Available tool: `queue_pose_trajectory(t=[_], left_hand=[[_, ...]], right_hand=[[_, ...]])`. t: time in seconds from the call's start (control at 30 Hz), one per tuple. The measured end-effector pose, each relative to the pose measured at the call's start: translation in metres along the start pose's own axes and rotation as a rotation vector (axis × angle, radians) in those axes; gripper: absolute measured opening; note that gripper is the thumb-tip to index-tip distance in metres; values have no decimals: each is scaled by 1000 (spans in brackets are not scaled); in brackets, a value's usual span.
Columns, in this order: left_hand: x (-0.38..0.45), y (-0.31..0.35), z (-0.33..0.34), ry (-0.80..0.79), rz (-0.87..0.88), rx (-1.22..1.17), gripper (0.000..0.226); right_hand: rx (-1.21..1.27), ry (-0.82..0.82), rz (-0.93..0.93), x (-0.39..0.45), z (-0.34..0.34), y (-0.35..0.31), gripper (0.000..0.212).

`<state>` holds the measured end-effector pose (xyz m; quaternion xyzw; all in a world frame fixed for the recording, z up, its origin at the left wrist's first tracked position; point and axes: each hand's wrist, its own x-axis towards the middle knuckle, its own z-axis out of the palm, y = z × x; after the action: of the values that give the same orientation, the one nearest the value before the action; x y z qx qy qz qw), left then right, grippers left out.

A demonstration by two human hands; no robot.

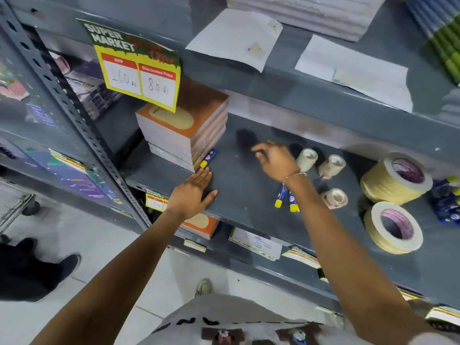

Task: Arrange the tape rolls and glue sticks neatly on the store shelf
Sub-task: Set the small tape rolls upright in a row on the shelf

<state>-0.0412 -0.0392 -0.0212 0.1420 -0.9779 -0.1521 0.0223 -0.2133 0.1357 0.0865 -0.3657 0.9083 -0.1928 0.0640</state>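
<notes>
One blue-and-yellow glue stick (208, 158) lies against the foot of an orange notebook stack (184, 128) on the grey shelf (239, 185). My left hand (193, 194) rests flat on the shelf just below it, fingers together, holding nothing. My right hand (272, 158) hovers over the middle of the shelf with fingers curled; whether it holds anything I cannot tell. Two more glue sticks (286, 199) lie under my right wrist. Three small tape rolls (332, 166) stand to the right of that hand. Two large masking tape rolls (395, 179) (393, 227) sit further right.
A bundle of blue glue sticks (446, 202) lies at the far right edge. A yellow price sign (139, 70) hangs from the upper shelf, which carries paper sheets (239, 38). Another person's dark shoes (37, 267) stand on the floor at left. Notebooks fill the lower shelf.
</notes>
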Motion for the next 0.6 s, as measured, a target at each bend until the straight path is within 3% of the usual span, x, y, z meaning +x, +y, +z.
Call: queue_pose_trajectory(t=[0.13,0.2,0.33,0.43,0.6], left_hand=[[-13,-3,-6,57,-26,39,66],[-15,-4,-6,30,-39,35,67],[-16,-2,-5,8,-46,10,68],[-15,2,-4,25,-22,-6,67],[10,20,-2,-63,79,-22,70]], right_hand=[[-100,-184,-313,43,44,-45,42],[-183,-247,-361,54,64,-55,46],[-315,-254,-395,65,85,-53,34],[-334,-198,-308,62,86,-39,31],[-53,125,32,20,59,1,24]])
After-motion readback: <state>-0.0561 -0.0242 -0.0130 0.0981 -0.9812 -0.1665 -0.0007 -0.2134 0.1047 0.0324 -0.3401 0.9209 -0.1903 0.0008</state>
